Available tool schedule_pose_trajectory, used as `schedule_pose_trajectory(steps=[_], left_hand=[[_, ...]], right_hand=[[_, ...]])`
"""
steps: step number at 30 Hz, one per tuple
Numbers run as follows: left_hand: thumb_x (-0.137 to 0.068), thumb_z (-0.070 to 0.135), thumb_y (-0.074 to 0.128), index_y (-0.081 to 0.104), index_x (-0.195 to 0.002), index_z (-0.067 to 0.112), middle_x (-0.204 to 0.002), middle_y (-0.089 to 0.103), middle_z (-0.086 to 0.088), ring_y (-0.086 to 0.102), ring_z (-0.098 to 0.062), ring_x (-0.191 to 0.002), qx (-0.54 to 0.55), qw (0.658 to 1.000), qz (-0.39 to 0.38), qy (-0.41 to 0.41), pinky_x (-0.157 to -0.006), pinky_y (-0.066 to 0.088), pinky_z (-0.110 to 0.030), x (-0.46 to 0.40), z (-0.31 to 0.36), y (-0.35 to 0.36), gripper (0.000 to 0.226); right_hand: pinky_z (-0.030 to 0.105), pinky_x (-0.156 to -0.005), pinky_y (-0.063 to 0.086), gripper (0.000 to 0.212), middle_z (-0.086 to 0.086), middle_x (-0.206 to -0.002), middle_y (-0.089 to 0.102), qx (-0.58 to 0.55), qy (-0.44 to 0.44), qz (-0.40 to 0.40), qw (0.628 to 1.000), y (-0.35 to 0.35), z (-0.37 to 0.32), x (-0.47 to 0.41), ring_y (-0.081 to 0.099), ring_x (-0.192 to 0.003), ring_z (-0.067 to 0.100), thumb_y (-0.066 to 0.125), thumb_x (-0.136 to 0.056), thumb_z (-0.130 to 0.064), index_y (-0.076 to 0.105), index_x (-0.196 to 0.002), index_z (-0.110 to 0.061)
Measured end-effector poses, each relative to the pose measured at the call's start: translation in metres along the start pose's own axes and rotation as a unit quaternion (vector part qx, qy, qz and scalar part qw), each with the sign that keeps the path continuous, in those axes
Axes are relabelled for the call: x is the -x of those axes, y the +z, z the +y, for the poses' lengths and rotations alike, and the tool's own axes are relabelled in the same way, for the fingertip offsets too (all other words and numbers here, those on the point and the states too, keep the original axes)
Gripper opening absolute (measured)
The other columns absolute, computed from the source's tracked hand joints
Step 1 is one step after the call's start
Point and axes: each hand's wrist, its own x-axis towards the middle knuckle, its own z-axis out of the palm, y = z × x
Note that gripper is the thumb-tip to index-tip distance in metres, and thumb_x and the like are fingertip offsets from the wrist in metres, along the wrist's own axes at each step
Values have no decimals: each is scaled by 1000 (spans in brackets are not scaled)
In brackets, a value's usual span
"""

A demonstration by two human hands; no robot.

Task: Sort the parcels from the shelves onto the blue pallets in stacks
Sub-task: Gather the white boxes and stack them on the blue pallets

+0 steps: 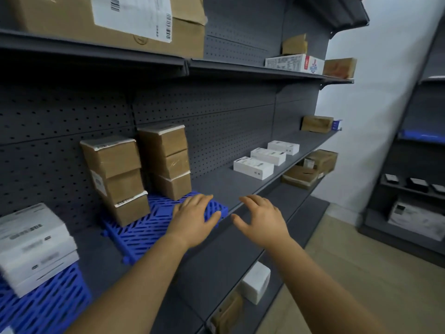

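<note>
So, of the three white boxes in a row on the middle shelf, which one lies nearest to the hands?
The white box at the row's left end, closest to the right hand; the other two sit farther along.

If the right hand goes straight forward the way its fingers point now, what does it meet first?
Probably the nearest white box. The right hand, open and empty, points along the bare shelf toward the row of three white boxes. Nothing shows between them, though depth is hard to judge.
</note>
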Motion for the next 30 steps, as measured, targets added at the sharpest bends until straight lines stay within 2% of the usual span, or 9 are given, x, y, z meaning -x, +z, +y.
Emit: schedule_pose_trajectory(steps=[14,23,30], left_hand=[[-94,57,37,30,-145,30,-150,32,10,21,-12,-139,-31,999,24,-30,-112,17,-38,-108,120,62,59],[-94,55,39,33,-144,29,-147,35,10,24,-11,-137,-11,1000,11,-25,-110,18,-36,-188,132,134,57],[-92,55,41,37,-141,29,-146,37,11,28,-12,-135,19,1000,16,-12,-110,20,-37,-292,144,177,56]], right_hand=[[43,-106,34,62,-3,-145,43,-25,-45,5,999,-29,158,-83,36,-134,20,47,-87,-59,45,-140,-26],[42,-105,36,63,-4,-143,46,-14,-28,-24,999,12,236,-136,39,-132,21,47,-87,-61,45,-140,-26],[41,-105,37,63,-3,-143,46,13,-5,-14,1000,15,302,-211,39,-132,20,48,-88,-60,46,-139,-25]])
